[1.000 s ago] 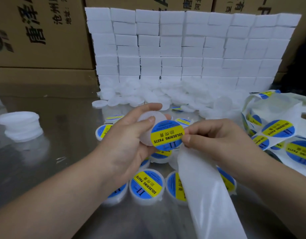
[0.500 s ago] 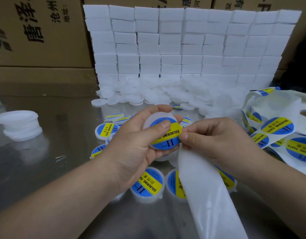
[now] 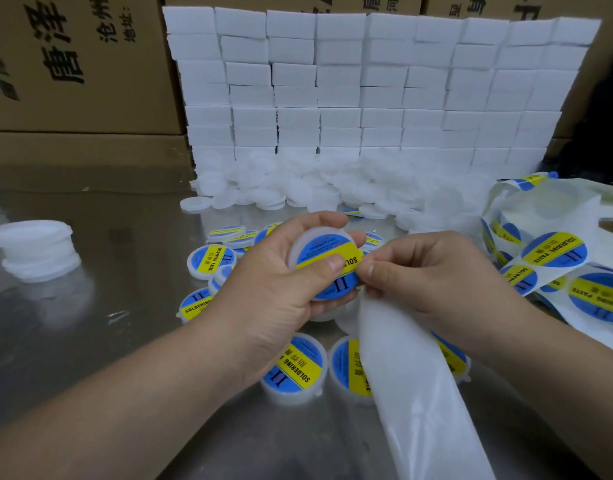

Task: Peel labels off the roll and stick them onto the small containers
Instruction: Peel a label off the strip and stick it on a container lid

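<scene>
Creases or a skewed fit are the likely faults from here. The label [image 3: 327, 258] lies across the face of the container [image 3: 303, 242] but its right edge looks not yet pressed flat. If the thumb slides before that edge is down, air may get trapped or the sticker may overhang the rim. The bare backing strip [image 3: 412, 375] hanging below the right hand [image 3: 422, 275] could also catch the adhesive.

The left hand [image 3: 277, 292] has its grip curled round the container, tilted above the worktop [image 3: 125, 341], with the thumb pressing on the yellow band. The right hand's grip is narrow, thumb and forefinger pinching the label's right edge, so the label sits between both grips. Whether that hand also holds the strip is hidden. Labelled containers [image 3: 293, 367] lie just beneath, and the label roll [image 3: 554, 252] is off to the right.
</scene>
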Demonstrator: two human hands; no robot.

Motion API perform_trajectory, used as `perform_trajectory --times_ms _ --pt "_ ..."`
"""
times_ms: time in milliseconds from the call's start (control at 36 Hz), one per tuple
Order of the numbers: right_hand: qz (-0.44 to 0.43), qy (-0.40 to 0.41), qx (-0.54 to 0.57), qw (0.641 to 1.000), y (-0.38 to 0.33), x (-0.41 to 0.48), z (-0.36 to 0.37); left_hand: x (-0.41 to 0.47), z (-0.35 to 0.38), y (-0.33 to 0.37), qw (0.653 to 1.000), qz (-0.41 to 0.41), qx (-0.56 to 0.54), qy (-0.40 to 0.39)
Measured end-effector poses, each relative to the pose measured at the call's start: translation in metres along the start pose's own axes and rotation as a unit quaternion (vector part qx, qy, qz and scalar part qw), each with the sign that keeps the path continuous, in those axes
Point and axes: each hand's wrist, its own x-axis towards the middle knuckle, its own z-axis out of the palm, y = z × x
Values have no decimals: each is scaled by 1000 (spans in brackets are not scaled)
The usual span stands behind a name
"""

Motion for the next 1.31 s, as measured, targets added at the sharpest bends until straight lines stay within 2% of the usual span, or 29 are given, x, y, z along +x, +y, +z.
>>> perform_trajectory --times_ms 417,889,1000,1139,1306 --pt "2 4 -24 1000 -1 -1 0 -3 1 -2 997 28 65 6" --pt "-21 29 -52 998 -1 -1 4 -6 4 -3 969 96 224 25" --pt "-31 39 -83 995 0 -2 4 -8 6 -2 973 88 211 27" --pt "-26 97 -102 990 3 1 0 -9 10 5 975 94 186 69" --pt "-15 91 -9 996 0 2 -5 -7 8 5 973 64 199 93"
